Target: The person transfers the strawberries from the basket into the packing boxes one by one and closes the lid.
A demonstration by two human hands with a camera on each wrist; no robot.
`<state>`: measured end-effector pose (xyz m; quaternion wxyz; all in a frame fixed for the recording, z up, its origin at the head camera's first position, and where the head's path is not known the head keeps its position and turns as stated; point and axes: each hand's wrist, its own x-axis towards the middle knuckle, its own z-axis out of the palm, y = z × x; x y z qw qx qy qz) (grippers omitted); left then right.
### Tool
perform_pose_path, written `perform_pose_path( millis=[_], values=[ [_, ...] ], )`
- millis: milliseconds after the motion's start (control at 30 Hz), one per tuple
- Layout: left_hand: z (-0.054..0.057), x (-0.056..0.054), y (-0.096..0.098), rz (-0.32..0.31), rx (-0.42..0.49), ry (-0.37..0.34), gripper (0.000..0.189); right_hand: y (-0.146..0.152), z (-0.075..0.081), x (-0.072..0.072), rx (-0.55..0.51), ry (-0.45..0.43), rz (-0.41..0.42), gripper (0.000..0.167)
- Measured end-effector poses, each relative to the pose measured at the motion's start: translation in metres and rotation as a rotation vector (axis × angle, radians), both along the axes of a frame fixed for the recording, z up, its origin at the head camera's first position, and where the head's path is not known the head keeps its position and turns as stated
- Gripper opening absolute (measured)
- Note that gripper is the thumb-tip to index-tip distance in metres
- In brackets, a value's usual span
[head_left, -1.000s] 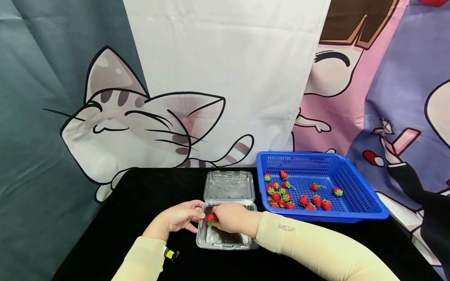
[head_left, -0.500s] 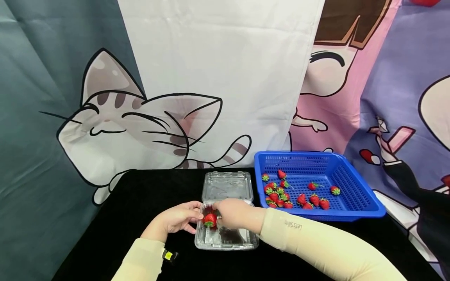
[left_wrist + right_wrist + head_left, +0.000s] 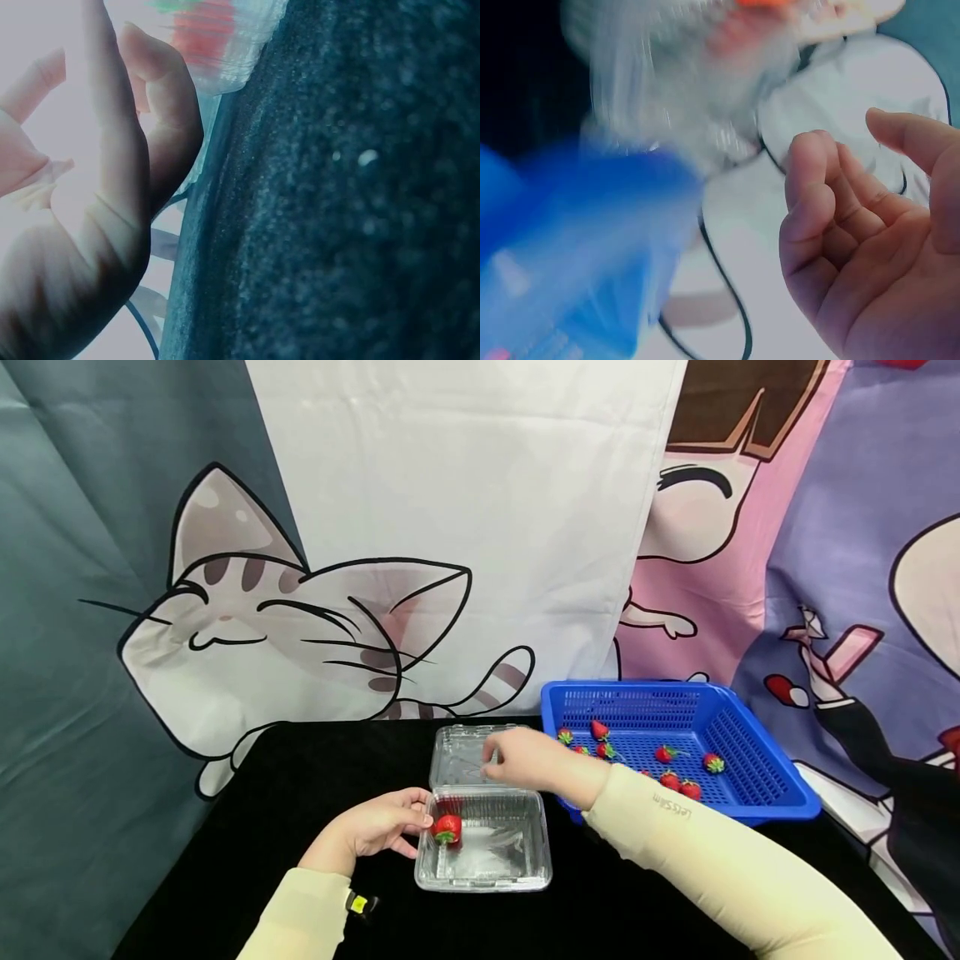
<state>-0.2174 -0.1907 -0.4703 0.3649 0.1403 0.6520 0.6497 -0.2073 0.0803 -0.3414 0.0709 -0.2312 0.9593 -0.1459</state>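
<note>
On black table [image 3: 300, 777] before cartoon drapes [image 3: 300, 610]: left hand [image 3: 372, 828] steadying clear box [image 3: 487, 868], right hand [image 3: 525, 760] loosely curled, empty.

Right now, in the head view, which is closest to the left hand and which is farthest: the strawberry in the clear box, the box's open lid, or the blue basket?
1. The strawberry: right beside the left hand, in the near-left corner of the clear box.
2. The open lid: just behind the box.
3. The blue basket: off to the right, farthest.
</note>
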Motion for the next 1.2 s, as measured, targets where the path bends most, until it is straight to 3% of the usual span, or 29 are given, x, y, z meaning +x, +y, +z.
perform_pose_path(
  millis=[100, 267, 533, 733, 1000, 1200],
  values=[
    [0.000, 0.000, -0.001, 0.002, 0.001, -0.002, 0.036, 0.015, 0.013, -0.011, -0.067, -0.005, -0.051, 0.015],
    [0.000, 0.000, -0.003, 0.008, 0.001, -0.002, 0.032, 0.043, 0.030, -0.033, -0.146, -0.014, -0.120, 0.019],
    [-0.001, 0.001, -0.005, 0.012, 0.003, -0.009, 0.034, 0.089, 0.031, -0.063, -0.197, -0.016, -0.253, 0.025],
    [0.000, 0.002, -0.004, 0.017, 0.000, -0.015, 0.034, 0.117, 0.011, -0.080, -0.194, -0.005, -0.323, 0.024],
    [0.002, 0.003, -0.001, 0.012, -0.010, -0.024, 0.036, 0.151, -0.030, -0.099, -0.109, -0.051, -0.407, 0.030],
    [0.001, 0.000, -0.001, 0.010, -0.021, -0.013, 0.038, 0.162, -0.049, -0.105, -0.022, -0.080, -0.464, 0.025]
  ],
)
